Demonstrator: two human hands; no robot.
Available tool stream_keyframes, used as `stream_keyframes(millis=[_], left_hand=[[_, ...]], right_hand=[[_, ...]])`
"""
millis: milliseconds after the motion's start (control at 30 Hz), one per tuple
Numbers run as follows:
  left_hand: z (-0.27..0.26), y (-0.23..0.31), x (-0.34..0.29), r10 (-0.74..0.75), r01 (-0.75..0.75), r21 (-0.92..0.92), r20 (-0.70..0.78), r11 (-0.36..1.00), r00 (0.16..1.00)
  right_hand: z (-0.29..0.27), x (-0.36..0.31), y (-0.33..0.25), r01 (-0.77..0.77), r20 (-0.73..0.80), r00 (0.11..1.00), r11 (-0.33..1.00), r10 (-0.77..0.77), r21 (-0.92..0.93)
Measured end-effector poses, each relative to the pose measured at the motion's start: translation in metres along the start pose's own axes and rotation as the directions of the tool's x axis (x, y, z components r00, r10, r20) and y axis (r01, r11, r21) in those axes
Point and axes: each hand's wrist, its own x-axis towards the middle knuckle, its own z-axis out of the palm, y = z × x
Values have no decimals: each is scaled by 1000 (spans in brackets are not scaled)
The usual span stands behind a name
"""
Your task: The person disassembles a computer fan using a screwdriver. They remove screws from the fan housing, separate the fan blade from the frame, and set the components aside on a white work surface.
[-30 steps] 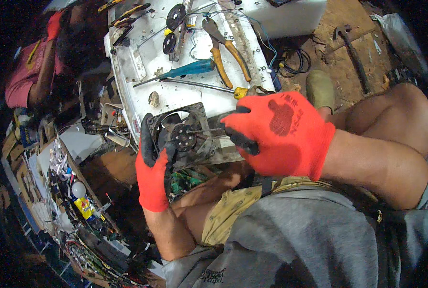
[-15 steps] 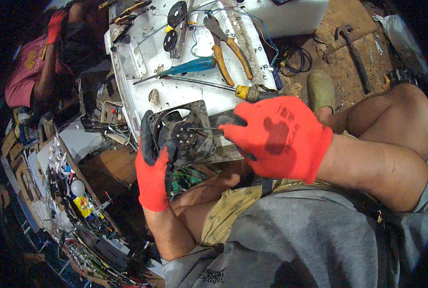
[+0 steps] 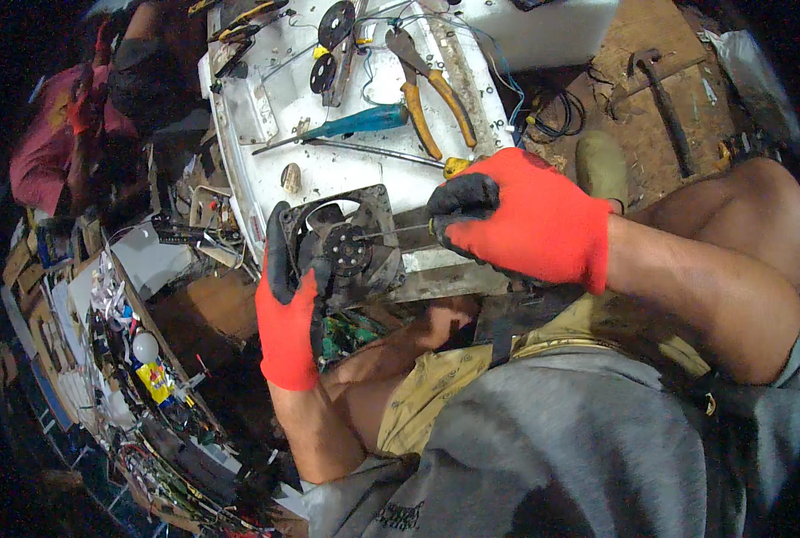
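My left hand, in a red glove with black fingers, grips a dark square cooling fan by its left side. The fan rests over the near edge of the white worktop, its round hub with small holes facing up. My right hand, gloved alike, is closed round a thin screwdriver. Its metal shaft points left, with the tip at or just above the hub. Most of its handle is hidden in my fist. Beyond lie a blue-handled screwdriver, a long screwdriver with a yellow handle and orange-handled pliers.
A hammer lies on the brown board at right, near coiled black cable. A box of scrap with a light bulb stands at lower left. Another person in a red shirt sits at far left.
My right hand has turned and shifted slightly up and right, so more of the screwdriver shaft shows. My left hand still holds the fan. The other person's gloved hand has lowered.
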Motion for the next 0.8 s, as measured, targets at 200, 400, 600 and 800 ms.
stream_keyframes(millis=[200, 400, 600, 800], left_hand=[[-2, -1, 2, 14, -14, 36, -4, 999, 1000], [-9, -1, 1, -13, 5, 97, 83, 995, 997], [-17, -10, 6, 48, -61, 154, 89, 986, 995], [-17, -9, 3, -49, 41, 111, 71, 993, 996]], right_hand=[[8, -11, -2, 268, -19, 960, 932, -281, -242], [22, -18, -1, 352, -111, 900, 853, -421, -385], [21, -21, -2, 394, 10, 903, 821, -429, -414], [25, -28, 2, 406, -36, 876, 776, -480, -482]])
